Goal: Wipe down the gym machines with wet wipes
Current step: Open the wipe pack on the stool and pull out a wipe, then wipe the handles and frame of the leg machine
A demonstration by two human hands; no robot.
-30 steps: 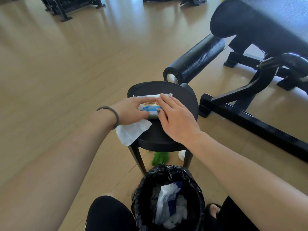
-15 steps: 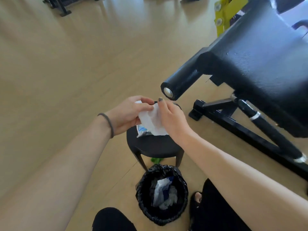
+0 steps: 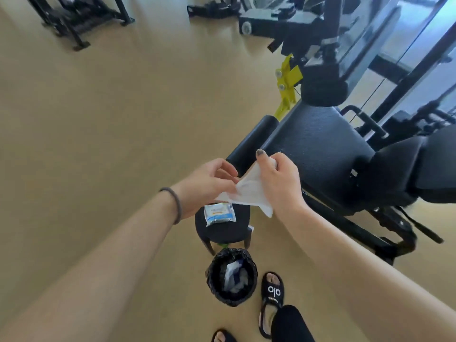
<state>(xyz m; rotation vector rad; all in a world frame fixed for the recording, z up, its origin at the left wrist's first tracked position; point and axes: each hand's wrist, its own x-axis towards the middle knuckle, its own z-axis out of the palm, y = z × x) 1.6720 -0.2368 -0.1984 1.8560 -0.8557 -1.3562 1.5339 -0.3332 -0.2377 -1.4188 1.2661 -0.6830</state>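
Observation:
A white wet wipe hangs between both hands, held up above the stool. My right hand grips its upper edge with curled fingers. My left hand pinches the wipe's lower left edge. The blue-and-white wipe packet lies flat on the small round black stool below my hands. The black gym machine stands to the right, its padded seat and roller pad just beyond my right hand.
A bin lined with a black bag, holding used wipes, stands on the floor in front of the stool. My foot in a black slipper is beside it. A yellow bracket sticks out of the machine. More equipment stands at the far left.
I have stood up: the stool and bin are lower and farther away. Both hands lifted the wipe off the packet, which stays on the stool, and spread it apart.

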